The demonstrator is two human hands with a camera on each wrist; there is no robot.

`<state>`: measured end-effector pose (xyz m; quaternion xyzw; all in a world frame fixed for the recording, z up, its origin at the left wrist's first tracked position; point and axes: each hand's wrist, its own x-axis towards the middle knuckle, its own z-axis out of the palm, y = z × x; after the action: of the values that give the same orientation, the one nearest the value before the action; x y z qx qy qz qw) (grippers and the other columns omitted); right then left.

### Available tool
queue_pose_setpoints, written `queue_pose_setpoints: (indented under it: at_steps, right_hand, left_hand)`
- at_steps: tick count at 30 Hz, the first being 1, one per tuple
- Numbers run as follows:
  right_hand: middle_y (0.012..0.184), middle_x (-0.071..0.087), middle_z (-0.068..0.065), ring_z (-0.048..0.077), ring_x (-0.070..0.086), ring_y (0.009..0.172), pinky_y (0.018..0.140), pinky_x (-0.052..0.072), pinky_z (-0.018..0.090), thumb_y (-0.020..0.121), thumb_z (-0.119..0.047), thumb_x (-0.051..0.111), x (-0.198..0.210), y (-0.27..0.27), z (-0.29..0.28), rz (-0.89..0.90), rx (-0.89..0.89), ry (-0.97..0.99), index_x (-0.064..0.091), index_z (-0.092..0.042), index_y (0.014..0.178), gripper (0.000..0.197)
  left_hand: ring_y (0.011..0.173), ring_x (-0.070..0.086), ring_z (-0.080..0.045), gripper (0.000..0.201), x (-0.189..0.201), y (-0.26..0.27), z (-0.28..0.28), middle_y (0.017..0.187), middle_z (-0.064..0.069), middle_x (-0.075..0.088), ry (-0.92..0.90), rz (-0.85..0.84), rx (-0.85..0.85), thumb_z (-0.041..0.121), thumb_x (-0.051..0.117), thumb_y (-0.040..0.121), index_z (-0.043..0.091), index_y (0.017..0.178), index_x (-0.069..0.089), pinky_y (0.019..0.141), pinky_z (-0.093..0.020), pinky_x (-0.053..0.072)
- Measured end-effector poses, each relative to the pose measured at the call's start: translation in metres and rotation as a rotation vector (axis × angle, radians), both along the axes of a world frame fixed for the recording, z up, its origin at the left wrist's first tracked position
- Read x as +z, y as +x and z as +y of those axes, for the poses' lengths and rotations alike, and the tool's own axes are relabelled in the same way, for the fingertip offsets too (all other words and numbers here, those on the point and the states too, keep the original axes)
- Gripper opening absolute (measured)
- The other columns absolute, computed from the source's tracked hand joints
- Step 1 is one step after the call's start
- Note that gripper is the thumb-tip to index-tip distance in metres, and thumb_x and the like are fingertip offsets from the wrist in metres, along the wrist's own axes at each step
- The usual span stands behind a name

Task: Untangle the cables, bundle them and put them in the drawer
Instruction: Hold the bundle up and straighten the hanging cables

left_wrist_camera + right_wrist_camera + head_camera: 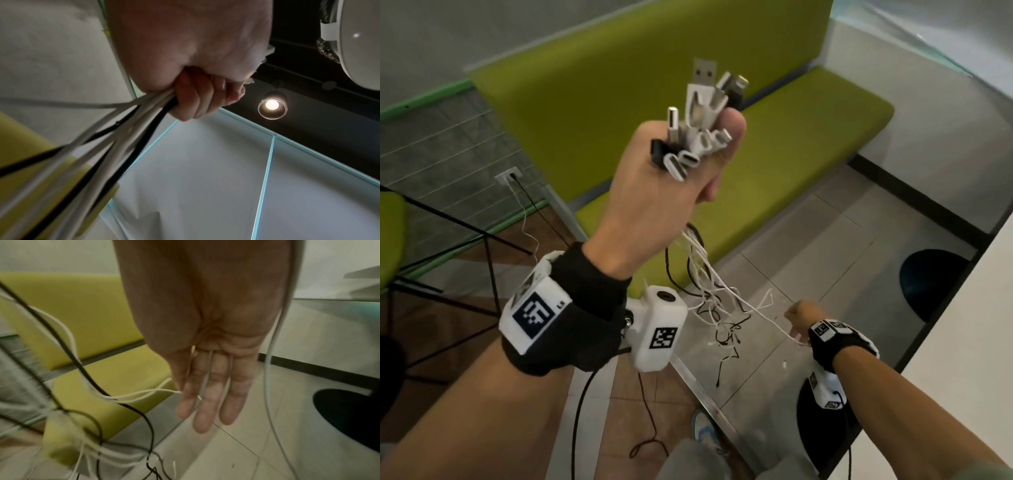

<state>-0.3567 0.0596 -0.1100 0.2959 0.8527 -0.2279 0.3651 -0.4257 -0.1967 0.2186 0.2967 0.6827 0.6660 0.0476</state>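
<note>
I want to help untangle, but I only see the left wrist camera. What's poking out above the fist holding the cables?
Observer: A cluster of white and black USB plugs sticks up from the left hand.
Operator: Where's the other hand?
Observer: The right hand hangs low, fingers straight, a thin white cable running alongside it.
Operator: Are the loose ends knotted?
Observer: Yes, the white and black cable ends dangle in a tangle below the left hand.

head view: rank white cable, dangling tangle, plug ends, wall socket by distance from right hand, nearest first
1. White cable: at the right hand fingers.
2. Dangling tangle: just left of it.
3. Plug ends: up in the left hand.
4. Wall socket: far left wall.
</note>
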Motion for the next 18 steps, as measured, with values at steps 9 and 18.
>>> queue_pose_setpoints:
  at_steps: [9,18]
  right_hand:
    - [0.087,0.067,0.003,0.019,0.061,0.079,0.07,0.047,0.028,0.09,-0.031,0.062,0.048,-0.047,-0.116,0.439,0.306,-0.333,0.062,-0.022,0.086,0.01]
    - [0.093,0.072,0.013,0.03,0.069,0.083,0.078,0.058,0.039,0.092,-0.022,0.051,0.008,-0.037,-0.063,0.132,0.194,0.022,0.066,-0.009,0.093,0.02]
  left_hand:
    - [0.038,0.029,-0.007,0.036,-0.003,-0.004,0.008,0.051,-0.002,0.034,0.111,-0.051,-0.127,0.041,0.049,0.091,0.023,0.06,0.05,0.045,-0.021,0.021]
    - [0.037,0.03,-0.005,0.039,0.008,-0.009,-0.014,0.05,0.012,0.039,0.191,-0.011,-0.094,0.044,0.051,0.089,0.019,0.06,0.047,0.041,-0.018,0.024]
